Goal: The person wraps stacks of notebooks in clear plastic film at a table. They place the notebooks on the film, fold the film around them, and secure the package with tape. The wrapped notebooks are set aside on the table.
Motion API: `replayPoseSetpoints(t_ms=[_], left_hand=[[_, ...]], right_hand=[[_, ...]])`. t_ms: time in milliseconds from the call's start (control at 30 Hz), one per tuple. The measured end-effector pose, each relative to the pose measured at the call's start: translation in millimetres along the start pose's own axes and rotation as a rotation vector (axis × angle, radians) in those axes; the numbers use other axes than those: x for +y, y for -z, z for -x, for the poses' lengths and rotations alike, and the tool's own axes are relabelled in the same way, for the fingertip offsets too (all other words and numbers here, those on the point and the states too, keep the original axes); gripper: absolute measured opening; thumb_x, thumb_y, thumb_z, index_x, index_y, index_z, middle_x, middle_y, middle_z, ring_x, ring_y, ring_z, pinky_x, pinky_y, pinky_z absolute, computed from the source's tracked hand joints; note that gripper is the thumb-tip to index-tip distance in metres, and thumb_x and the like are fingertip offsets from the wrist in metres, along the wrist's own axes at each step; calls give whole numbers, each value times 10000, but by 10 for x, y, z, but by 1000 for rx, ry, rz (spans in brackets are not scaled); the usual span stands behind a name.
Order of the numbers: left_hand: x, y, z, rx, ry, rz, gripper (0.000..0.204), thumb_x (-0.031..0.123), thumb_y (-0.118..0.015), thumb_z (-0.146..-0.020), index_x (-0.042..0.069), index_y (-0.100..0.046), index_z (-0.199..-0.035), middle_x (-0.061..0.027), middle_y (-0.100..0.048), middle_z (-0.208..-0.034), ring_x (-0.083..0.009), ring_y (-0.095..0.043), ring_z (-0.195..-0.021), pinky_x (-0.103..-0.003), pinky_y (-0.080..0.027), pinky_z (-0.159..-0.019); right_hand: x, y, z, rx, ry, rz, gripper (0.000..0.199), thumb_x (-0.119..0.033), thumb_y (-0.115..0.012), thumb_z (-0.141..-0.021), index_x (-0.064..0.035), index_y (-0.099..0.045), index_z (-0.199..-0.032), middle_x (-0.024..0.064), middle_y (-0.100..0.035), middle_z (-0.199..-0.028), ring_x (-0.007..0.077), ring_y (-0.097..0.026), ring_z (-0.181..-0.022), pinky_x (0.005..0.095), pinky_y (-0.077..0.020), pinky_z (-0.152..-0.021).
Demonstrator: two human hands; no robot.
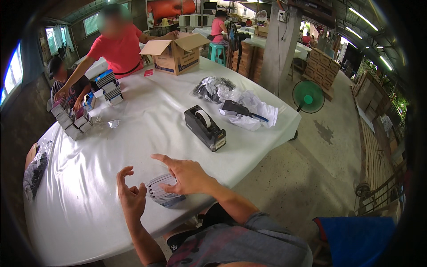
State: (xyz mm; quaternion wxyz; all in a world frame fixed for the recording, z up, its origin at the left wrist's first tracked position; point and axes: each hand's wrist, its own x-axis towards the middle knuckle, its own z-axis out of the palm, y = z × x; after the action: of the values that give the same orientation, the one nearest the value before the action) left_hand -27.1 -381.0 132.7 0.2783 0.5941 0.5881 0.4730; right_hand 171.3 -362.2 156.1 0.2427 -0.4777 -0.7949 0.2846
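A small bundle of thin flat packs (155, 190), striped white and dark along its edges, lies on the white-covered table (102, 178) at the near edge. My right hand (189, 175) is over its right side, index finger stretched out and thumb bent down close to the packs; whether it touches them I cannot tell. Just left of the bundle my left hand (133, 198) is raised with its fingers bent and apart, holding nothing. Beyond both hands stands a black tape dispenser (205, 128) with a roll of clear tape.
White plastic wrapping (262, 109) with a dark handled tool (240, 109) lies at the right. An open carton (178, 55) stands farther back. At the left, two people work by stacks of similar packs (71, 120). A green fan (308, 97) stands past the table's right edge.
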Motion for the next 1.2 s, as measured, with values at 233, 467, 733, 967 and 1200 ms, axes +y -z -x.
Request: replayPoseSetpoints(t_ms=[233,467,733,967,1200], left_hand=[[74,-126,-19,163,-182,-195,556,-87,-553,-704,87,-467,-1224,-102,-504,-1078,-186,-549,-866,-243,-427,-491],[127,-213,-57,123,-225,-279,509,-136,-461,-648,64,-489,-1115,-108,-508,-1072,-260,-554,-952,-283,-471,-521],[37,-101,-72,118,-154,-68,488,-165,-389,-614,44,-465,-1048,-67,-494,-1183,-51,-494,-669,-196,-371,-447],[210,-89,-112,213,-198,95,500,-180,-391,-611,46,-458,-1052,-99,-452,-1237,-153,-514,-1017,-199,-432,-473],[33,-151,-139,168,-197,18,490,-182,-413,-623,44,-452,-1056,-99,-439,-1256,-121,-538,-901,-213,-432,-463]], right_hand=[[106,-57,-35,113,36,157,621,-237,-646,-784,-233,-367,-1339,77,-600,-650,298,-621,-629,405,-483,-584],[197,-172,-81,172,4,233,533,-100,-565,-784,-207,-400,-1280,98,-591,-638,324,-602,-611,432,-476,-586],[158,-78,-267,244,22,-31,488,-42,-539,-754,-164,-446,-1217,87,-558,-560,297,-573,-540,435,-422,-542],[199,-42,-367,344,58,-9,484,-58,-549,-752,-172,-462,-1214,89,-574,-576,305,-586,-555,429,-444,-542],[263,-115,-375,323,59,168,498,-56,-545,-745,-155,-460,-1226,100,-605,-600,314,-611,-585,443,-461,-554]])
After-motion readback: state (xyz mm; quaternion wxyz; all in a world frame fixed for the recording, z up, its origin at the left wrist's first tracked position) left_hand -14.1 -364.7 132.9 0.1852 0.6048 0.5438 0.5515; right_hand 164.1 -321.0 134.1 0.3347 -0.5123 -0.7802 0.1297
